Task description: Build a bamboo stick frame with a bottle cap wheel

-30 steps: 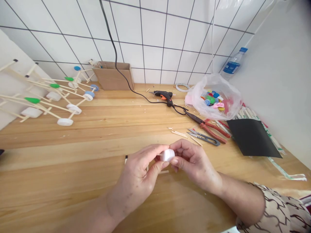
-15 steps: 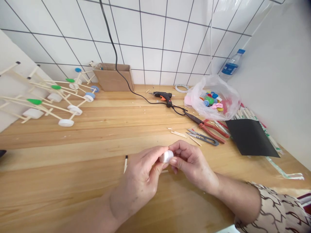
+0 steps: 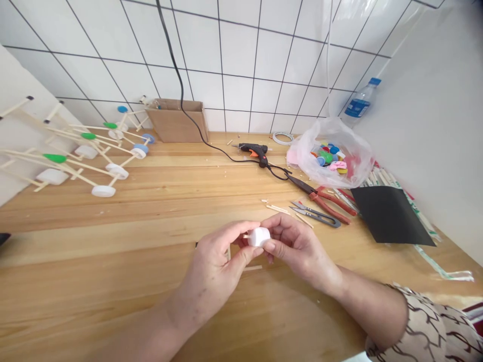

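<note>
- Centrally, the white cap is held between opposed fingertips.
- Left hand: pinching the cap's left side.
- Right hand: pinching its right side.
- Short stick: projects left from the cap, axis roughly left-right.

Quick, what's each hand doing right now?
Left hand: closed on the white cap, fingers and thumb.
Right hand: pinching the same cap from the other side.

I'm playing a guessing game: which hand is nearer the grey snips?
The right hand is nearer, just on the person's side of the grey snips. The left hand is farther off to the left, beyond the white cap.
</note>
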{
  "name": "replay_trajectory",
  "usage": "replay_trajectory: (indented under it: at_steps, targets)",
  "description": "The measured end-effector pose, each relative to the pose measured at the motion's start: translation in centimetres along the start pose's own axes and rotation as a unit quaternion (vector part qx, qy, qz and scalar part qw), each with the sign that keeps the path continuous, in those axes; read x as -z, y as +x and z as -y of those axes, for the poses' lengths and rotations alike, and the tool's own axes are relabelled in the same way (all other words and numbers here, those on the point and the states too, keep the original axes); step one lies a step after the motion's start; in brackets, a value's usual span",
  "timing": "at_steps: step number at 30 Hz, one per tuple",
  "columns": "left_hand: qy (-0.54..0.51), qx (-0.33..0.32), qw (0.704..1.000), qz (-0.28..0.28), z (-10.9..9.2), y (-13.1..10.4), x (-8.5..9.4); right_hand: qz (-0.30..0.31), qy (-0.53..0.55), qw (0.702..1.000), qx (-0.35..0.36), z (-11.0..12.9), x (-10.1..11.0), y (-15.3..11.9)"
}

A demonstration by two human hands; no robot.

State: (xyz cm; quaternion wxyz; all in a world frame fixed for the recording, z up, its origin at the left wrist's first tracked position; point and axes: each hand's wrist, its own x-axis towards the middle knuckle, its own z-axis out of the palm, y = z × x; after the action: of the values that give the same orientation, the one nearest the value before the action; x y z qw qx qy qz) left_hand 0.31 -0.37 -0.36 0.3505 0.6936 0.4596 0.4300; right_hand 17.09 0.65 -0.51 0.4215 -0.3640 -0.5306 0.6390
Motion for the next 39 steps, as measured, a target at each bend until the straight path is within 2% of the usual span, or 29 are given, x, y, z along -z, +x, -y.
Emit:
replay_trajectory:
  at_steps: [12, 24, 34, 39]
  targets:
    - [-0.049, 0.004, 0.999, -0.014, -0.1, -0.2, -0.1, -0.013, -0.011, 1.0, 0.005, -0.3, -0.3, -0.4]
    - [-0.005, -0.028, 1.0, -0.001, -0.3, -0.6, -0.1, -0.034, -0.082, 0.996, 0.02, -0.4, -0.5, -0.9]
    - [0.024, -0.071, 0.997, -0.034, 0.0, -0.8, -0.5, -0.036, -0.032, 0.999, 0.007, -0.4, -0.5, -0.8]
    - [0.027, -0.078, 0.996, -0.042, 0.2, -0.3, -0.6, -0.005, 0.031, 0.999, -0.009, -0.3, 0.0, -0.1]
